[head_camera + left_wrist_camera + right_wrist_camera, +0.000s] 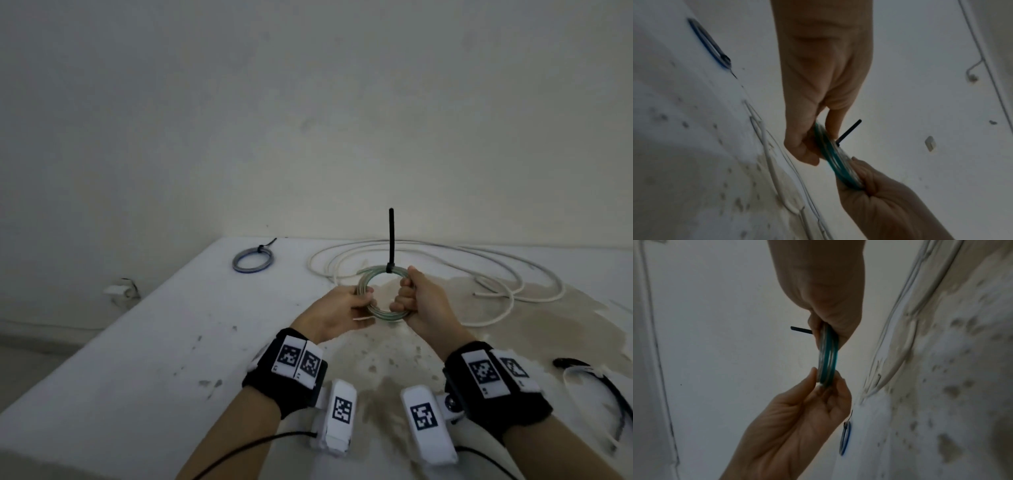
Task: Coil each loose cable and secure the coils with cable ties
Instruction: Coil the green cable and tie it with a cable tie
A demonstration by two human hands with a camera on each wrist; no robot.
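Observation:
A greenish translucent cable coil [367, 277] is held upright above the table between both hands. My left hand [366, 303] pinches its left side with thumb and fingers. My right hand [401, 297] grips its right side in a fist. A black cable tie [391, 240] is wrapped round the top of the coil, its tail pointing straight up. In the left wrist view the coil [835, 164] runs from the left fingers [807, 154] to the right hand [879, 194]. The right wrist view shows the coil [827, 356] edge-on and the tie's tail [800, 329].
A blue-grey coil [252, 262], tied with a black tie, lies at the back left of the white table [137, 342]. A long loose white cable [445, 270] sprawls behind the hands. Black strips and something white [582, 377] lie at the right edge. The tabletop is stained.

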